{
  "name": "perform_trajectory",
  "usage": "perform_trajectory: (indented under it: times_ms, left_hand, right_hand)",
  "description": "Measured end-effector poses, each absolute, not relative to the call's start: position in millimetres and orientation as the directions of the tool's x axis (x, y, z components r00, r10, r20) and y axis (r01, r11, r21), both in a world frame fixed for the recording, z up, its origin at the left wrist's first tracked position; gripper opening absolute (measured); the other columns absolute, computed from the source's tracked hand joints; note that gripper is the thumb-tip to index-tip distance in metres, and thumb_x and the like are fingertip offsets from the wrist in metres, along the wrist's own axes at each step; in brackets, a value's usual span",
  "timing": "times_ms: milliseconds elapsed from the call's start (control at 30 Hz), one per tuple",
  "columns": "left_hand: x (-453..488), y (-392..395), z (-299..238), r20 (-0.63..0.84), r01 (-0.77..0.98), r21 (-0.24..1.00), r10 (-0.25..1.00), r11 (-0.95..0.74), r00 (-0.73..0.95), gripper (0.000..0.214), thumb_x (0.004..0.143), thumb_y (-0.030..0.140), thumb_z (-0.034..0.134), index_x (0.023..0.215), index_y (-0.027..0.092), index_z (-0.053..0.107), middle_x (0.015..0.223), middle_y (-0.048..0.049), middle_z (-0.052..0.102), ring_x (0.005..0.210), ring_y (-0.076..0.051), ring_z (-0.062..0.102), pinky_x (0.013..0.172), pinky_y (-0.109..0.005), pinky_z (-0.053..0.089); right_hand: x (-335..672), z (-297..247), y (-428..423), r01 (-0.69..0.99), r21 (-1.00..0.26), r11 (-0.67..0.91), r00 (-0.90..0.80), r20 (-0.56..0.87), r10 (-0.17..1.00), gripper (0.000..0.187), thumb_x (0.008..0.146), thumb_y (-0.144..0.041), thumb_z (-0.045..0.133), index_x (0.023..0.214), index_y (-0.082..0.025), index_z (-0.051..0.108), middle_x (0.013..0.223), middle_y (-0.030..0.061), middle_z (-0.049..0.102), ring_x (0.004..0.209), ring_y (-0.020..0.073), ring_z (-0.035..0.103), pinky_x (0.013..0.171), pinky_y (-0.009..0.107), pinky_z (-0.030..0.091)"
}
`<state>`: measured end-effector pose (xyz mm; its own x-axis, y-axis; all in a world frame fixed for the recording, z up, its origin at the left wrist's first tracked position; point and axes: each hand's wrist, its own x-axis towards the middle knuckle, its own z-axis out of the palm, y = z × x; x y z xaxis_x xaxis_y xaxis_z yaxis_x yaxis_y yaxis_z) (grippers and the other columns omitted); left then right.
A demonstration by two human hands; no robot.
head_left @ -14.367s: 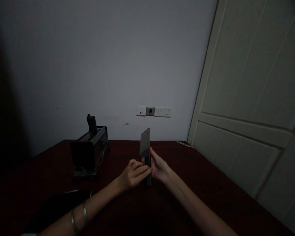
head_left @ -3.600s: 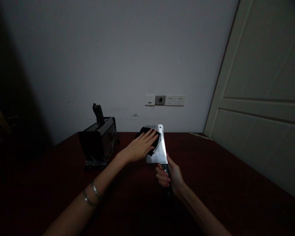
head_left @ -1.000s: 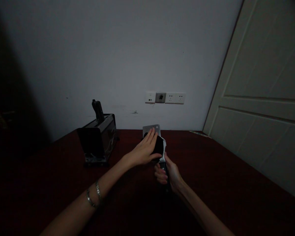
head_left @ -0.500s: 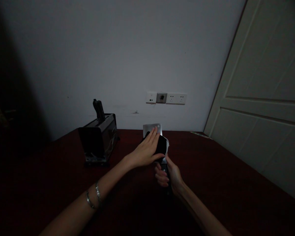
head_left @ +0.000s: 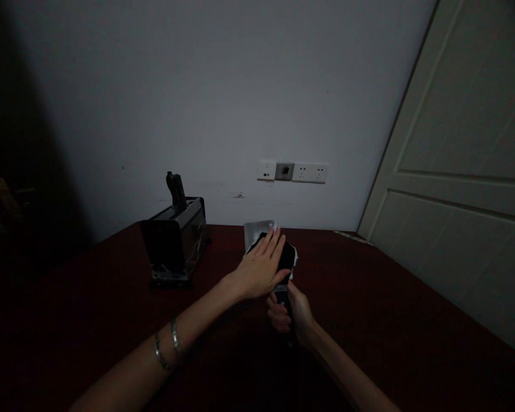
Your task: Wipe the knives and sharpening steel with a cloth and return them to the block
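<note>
My right hand (head_left: 292, 312) is wrapped round the dark handle of a cleaver, holding it above the dark red table (head_left: 390, 320). The cleaver's steel blade (head_left: 256, 230) points away from me, and only its far corner shows. My left hand (head_left: 261, 267) lies flat, fingers stretched out, pressing a dark cloth (head_left: 285, 256) with a pale edge onto the blade. Two thin bangles sit on my left wrist.
A dark metal knife block (head_left: 174, 243) with one black handle (head_left: 177, 190) sticking up stands on the table to the left, near the white wall. Wall sockets (head_left: 292, 171) are behind the blade. A cream panelled door (head_left: 463, 189) closes off the right side.
The cleaver was held upright in both hands at first, then laid flat under the cloth. In the last second my left hand and cloth slid slightly toward the handle, covering more blade.
</note>
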<state>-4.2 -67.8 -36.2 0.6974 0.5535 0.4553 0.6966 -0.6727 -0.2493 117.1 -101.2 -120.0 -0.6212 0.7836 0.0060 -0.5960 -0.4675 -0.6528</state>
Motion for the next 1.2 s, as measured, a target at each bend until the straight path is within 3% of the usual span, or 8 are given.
perform_trajectory:
  times_ms: [167,400,767,967,1200]
  left_hand:
    - [-6.6,-62.4,-27.7,0.513,0.709,-0.262,0.528,-0.654,0.677,0.07,0.089,0.049,0.029,0.138,0.002,0.012,0.147,-0.0175,0.001,0.134,-0.024,-0.008,0.11,-0.038,0.014]
    - [-31.5,-35.1,-17.6,0.566,0.806,-0.174,0.613,-0.565,0.551,0.068,0.09,0.047,0.024,0.137,0.0,0.014,0.146,-0.0198,0.005,0.135,-0.024,-0.005,0.11,-0.039,0.015]
    - [4.9,-78.8,-32.0,0.512,0.695,-0.311,0.502,-0.648,0.697,0.067,0.089,0.047,0.03,0.139,0.005,0.015,0.148,-0.014,0.006,0.135,-0.023,-0.002,0.109,-0.037,0.019]
    - [-17.1,-53.9,-18.1,0.565,0.758,-0.252,0.544,-0.602,0.62,0.066,0.09,0.047,0.025,0.138,0.003,0.016,0.147,-0.016,0.006,0.135,-0.023,-0.002,0.109,-0.038,0.017]
    - [-23.8,-45.7,-15.1,0.558,0.78,-0.21,0.583,-0.589,0.59,0.066,0.091,0.047,0.021,0.138,0.002,0.015,0.147,-0.0175,0.008,0.135,-0.023,0.001,0.11,-0.039,0.016]
  right_hand:
    - [115.1,-120.1,-102.0,-0.578,-0.655,-0.486,-0.66,0.026,0.751,0.057,0.076,-0.068,0.038,0.053,-0.016,0.047,0.036,-0.0071,0.035,0.025,0.0032,0.02,0.024,0.016,0.018]
    - [103.1,-125.9,-107.0,-0.478,-0.689,-0.545,-0.71,-0.063,0.702,0.063,0.077,-0.071,0.029,0.051,-0.017,0.046,0.034,-0.0068,0.034,0.024,0.0042,0.021,0.023,0.016,0.019]
    - [119.4,-117.1,-100.6,-0.6,-0.657,-0.457,-0.663,0.087,0.744,0.038,0.069,-0.051,0.054,0.056,-0.015,0.05,0.038,-0.0078,0.036,0.027,0.0025,0.019,0.025,0.015,0.019]
    - [109.0,-119.1,-105.8,-0.535,-0.669,-0.516,-0.725,0.051,0.686,0.055,0.074,-0.066,0.042,0.053,-0.016,0.049,0.036,-0.0071,0.036,0.025,0.0036,0.021,0.023,0.016,0.02]
    - [107.8,-114.8,-108.7,-0.55,-0.639,-0.538,-0.718,0.032,0.696,0.059,0.079,-0.067,0.032,0.052,-0.016,0.048,0.036,-0.007,0.034,0.025,0.0037,0.018,0.024,0.016,0.019]
